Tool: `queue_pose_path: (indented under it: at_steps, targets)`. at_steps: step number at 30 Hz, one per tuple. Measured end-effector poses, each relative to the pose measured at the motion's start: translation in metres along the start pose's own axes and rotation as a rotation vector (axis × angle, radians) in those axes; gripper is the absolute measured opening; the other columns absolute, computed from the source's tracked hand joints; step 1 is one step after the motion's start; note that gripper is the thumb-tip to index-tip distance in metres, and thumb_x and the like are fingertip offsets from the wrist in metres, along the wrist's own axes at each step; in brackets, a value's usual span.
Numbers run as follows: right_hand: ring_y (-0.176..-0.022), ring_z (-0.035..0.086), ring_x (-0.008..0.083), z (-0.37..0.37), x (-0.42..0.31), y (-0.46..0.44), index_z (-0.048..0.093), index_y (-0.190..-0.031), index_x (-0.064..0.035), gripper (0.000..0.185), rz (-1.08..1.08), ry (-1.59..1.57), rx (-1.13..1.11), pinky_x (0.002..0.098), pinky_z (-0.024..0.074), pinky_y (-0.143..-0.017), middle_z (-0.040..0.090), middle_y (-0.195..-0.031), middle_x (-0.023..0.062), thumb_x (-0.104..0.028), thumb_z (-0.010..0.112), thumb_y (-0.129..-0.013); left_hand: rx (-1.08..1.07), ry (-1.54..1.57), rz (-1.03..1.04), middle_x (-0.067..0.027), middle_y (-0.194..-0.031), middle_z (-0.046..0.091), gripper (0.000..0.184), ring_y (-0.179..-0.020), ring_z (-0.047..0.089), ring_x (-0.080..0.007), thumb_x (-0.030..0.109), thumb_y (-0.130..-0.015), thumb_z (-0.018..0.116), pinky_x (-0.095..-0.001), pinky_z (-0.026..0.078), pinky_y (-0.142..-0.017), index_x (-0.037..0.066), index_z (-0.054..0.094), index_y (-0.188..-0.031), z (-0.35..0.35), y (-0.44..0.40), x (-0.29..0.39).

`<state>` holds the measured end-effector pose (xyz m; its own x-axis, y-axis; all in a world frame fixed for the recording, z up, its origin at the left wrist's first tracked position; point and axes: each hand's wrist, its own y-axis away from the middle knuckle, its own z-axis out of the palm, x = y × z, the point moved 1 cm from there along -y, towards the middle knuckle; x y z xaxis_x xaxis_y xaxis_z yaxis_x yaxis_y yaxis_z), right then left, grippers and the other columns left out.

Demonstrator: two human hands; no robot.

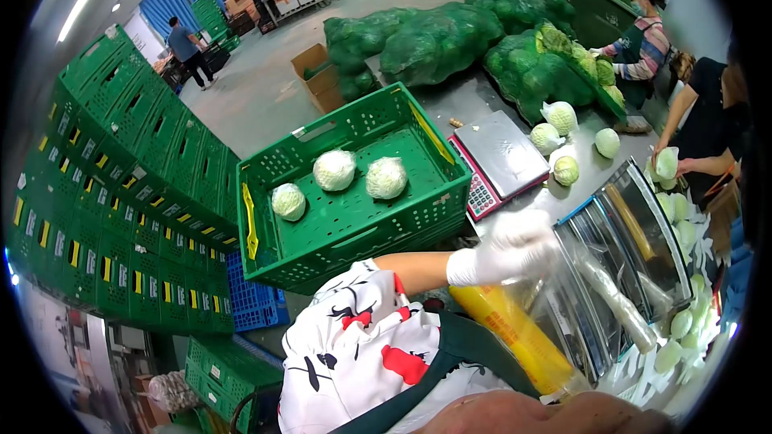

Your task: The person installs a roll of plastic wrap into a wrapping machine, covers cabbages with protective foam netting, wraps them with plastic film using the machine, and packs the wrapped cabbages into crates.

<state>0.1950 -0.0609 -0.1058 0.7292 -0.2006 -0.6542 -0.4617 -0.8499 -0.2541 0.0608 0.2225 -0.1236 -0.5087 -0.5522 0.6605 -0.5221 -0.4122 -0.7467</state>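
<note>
My left hand (pixel 511 251), in a white glove, reaches in from the lower left and is blurred, so its fingers cannot be made out. It hovers at the near left edge of a film-wrapping machine (pixel 575 221) with a clear film roll (pixel 615 297) on it. Below the hand lies a yellow roll with red print (pixel 519 329). To its left stands a green crate (pixel 346 249) holding three wrapped cabbages (pixel 334 170). Just above is a digital scale (pixel 498 153), its plate bare. My right hand is not in view.
Several cabbages (pixel 560 118) lie right of the scale, before green net sacks (pixel 442 40). A co-worker at right handles a cabbage (pixel 666 162); another person (pixel 643 40) sits by the sacks. Stacked green crates (pixel 137 185) rise at left, beside a cardboard box (pixel 318 76).
</note>
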Motion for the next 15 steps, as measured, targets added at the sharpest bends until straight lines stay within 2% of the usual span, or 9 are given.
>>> queue_pose_path:
  at_steps: [3, 5, 6, 8, 11, 12, 14, 15]
  targets:
    - [-0.121, 0.054, 0.0325, -0.002, 0.0, -0.003, 0.03, -0.145, 0.0053, 0.088, 0.006, -0.033, -0.047, 0.041, 0.0398, -0.106, 0.055, -0.132, 0.0188, -0.023, 0.079, -0.078, -0.177, 0.364, 0.282, -0.0096, -0.082, 0.065, 0.016, -0.072, 0.062, -0.0287, 0.014, -0.098, 0.063, -0.039, 0.048, -0.063, 0.002, 0.069, -0.089, 0.033, -0.016, 0.031]
    - [-0.127, 0.052, 0.0326, -0.006, 0.004, -0.002, 0.024, -0.153, 0.0062, 0.101, 0.034, -0.054, -0.05, 0.0408, 0.0381, -0.111, 0.053, -0.139, 0.0194, -0.023, 0.082, -0.075, -0.365, 0.547, 0.289, -0.0107, -0.082, 0.064, 0.016, -0.07, 0.061, -0.0305, 0.016, -0.097, 0.065, -0.0405, 0.046, -0.061, 0.003, 0.069, -0.09, 0.065, -0.019, 0.048]
    - [-0.127, 0.052, 0.0327, -0.013, 0.007, 0.001, 0.025, -0.153, 0.0058, 0.1, 0.032, -0.047, -0.041, 0.0411, 0.0382, -0.111, 0.053, -0.139, 0.0192, -0.024, 0.082, -0.076, -0.406, 0.683, 0.295, -0.0111, -0.085, 0.066, 0.017, -0.074, 0.063, -0.0309, 0.019, -0.096, 0.068, -0.0387, 0.048, -0.063, 0.003, 0.07, -0.092, 0.09, -0.01, 0.05]
    - [-0.127, 0.052, 0.0329, -0.023, 0.024, 0.007, 0.026, -0.152, 0.0048, 0.098, 0.088, -0.038, 0.018, 0.0417, 0.0383, -0.11, 0.052, -0.14, 0.0188, -0.026, 0.081, -0.077, -0.525, 0.724, 0.268, -0.0083, -0.083, 0.067, 0.021, -0.076, 0.064, -0.0303, 0.025, -0.096, 0.066, -0.0407, 0.048, -0.066, 0.007, 0.07, -0.086, 0.121, 0.015, 0.057]
    - [-0.128, 0.051, 0.0331, -0.048, 0.058, 0.032, 0.028, -0.152, 0.0034, 0.095, 0.244, -0.035, 0.187, 0.0427, 0.0386, -0.109, 0.051, -0.141, 0.0182, -0.028, 0.079, -0.078, -0.729, 0.627, 0.254, -0.0133, -0.098, 0.07, 0.019, -0.093, 0.067, -0.0303, 0.02, -0.093, 0.072, -0.0373, 0.053, -0.077, 0.003, 0.073, -0.102, 0.091, -0.016, 0.057]
    - [-0.128, 0.051, 0.0332, -0.055, 0.073, 0.044, 0.029, -0.151, 0.0029, 0.094, 0.323, -0.043, 0.253, 0.043, 0.0386, -0.109, 0.051, -0.141, 0.018, -0.029, 0.079, -0.079, -0.733, 0.603, 0.121, -0.0122, -0.103, 0.071, 0.023, -0.098, 0.067, -0.0282, 0.017, -0.093, 0.071, -0.0386, 0.053, -0.086, 0.001, 0.071, -0.11, 0.082, -0.019, 0.039]
    - [-0.128, 0.051, 0.0334, -0.071, 0.112, 0.077, 0.03, -0.151, 0.0019, 0.091, 0.491, -0.059, 0.402, 0.0436, 0.0388, -0.109, 0.05, -0.142, 0.0177, -0.03, 0.077, -0.08, -0.482, 0.715, -0.507, -0.0117, -0.107, 0.071, 0.029, -0.105, 0.067, -0.0208, 0.007, -0.097, 0.063, -0.0344, 0.054, -0.094, -0.004, 0.065, -0.123, 0.065, 0.018, -0.015]
    - [-0.128, 0.051, 0.0335, -0.074, 0.125, 0.1, 0.031, -0.151, 0.0015, 0.09, 0.586, -0.063, 0.474, 0.0439, 0.0389, -0.108, 0.05, -0.143, 0.0175, -0.031, 0.077, -0.08, -0.299, 0.356, -0.491, -0.0127, -0.106, 0.072, 0.028, -0.098, 0.068, -0.0187, 0.002, -0.096, 0.06, -0.031, 0.055, -0.089, -0.004, 0.065, -0.123, 0.057, 0.011, -0.016]
